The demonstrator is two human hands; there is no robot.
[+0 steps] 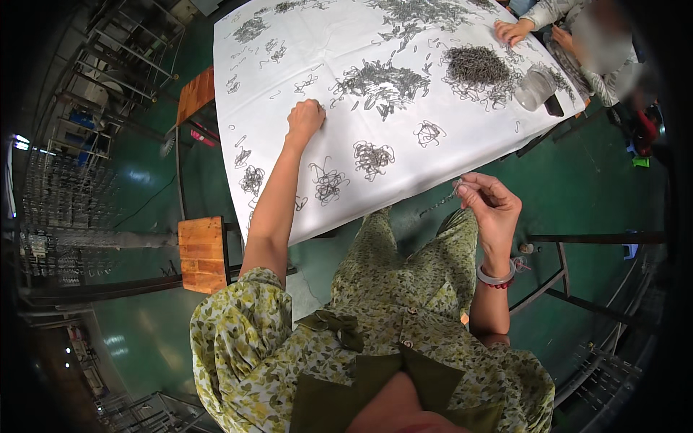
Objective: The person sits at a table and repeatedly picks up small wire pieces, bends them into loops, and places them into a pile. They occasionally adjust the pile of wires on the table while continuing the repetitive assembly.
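Note:
My left hand [307, 119] reaches over the white-covered table [289, 54], its fingers curled closed at the tabletop. What they hold, if anything, is hidden. Just beyond it lie a few loose wire hooks [307, 83]. My right hand [494, 206] is raised off the table's near edge, with thumb and fingertips pinched on a thin dark strand of small metal links [437, 207]. The strand slants down to the left over the floor. Between my hands, tangled clusters of wire hooks [373, 159] rest near the edge, with a looser clump [328, 183] to their left.
A heap of small dark metal pieces [476, 66] sits at the right, beside a clear plastic jar [535, 88]. Scattered short pieces [386, 83] cover mid-table. Another person's hand [513, 32] rests at the far right. Wooden stools [202, 252] stand at the left.

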